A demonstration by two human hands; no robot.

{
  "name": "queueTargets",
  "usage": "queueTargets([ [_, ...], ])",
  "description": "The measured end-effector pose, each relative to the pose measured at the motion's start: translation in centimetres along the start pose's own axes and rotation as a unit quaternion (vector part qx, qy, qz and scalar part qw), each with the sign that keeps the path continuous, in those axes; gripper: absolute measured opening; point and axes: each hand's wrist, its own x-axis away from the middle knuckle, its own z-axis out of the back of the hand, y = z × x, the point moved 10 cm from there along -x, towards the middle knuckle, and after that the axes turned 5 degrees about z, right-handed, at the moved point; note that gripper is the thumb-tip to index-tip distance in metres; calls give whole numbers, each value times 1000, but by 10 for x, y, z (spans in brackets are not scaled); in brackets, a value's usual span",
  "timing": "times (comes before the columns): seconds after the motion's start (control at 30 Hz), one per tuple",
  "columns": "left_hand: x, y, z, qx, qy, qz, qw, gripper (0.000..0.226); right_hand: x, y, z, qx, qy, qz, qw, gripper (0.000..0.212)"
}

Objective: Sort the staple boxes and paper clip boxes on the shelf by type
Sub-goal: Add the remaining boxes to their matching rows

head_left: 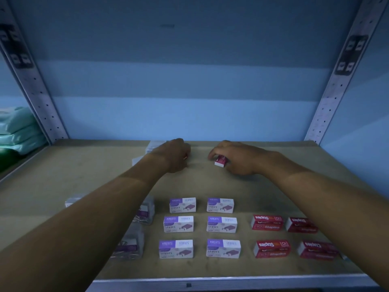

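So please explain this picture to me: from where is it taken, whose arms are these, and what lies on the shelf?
A camera on a person's head looks forward and down, so both arms are that person's own. The shelf holds six purple staple boxes in two columns, four red staple boxes to their right, and clear clip boxes partly hidden under the left arm. The right hand grips another red box near the back. The left hand reaches back beside it; what it holds cannot be seen.

Six purple-and-white staple boxes (221, 225) lie flat in two neat columns at the shelf (252, 186) front. Four red staple boxes (271, 248) sit just right of them. Clear clip boxes (145, 210) stand left, partly hidden. One more red box (220, 161) lies farther back.
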Motion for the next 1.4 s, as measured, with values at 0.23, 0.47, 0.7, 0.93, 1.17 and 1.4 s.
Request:
queueTargets([
  [0.23, 13, 7, 12, 20, 60, -19, 998, 17, -2, -4, 1, 2, 34, 8, 999, 41],
  [0.47, 25, 13, 10, 72, 13, -19, 997, 30, 11, -1, 5, -27, 63, 8, 998, 32],
  [0.7, 41, 23, 6, 119, -18, -36, 992, 29, 31, -6, 3, -49, 72, 1, 996, 19],
  [0.93, 56, 31, 3, 151, -30, -58, 986, 33, 44, -13, 0, -34, 55, -11, 998, 26],
  [1.17, 59, 30, 4, 167, -25, -63, 984, 42, 44, -18, 3, -31, 72, -14, 997, 33],
  [1.4, 61, 31, 8, 185, -10, -85, 979, 47, 42, -21, 1, -61, 69, -13, 996, 25],
])
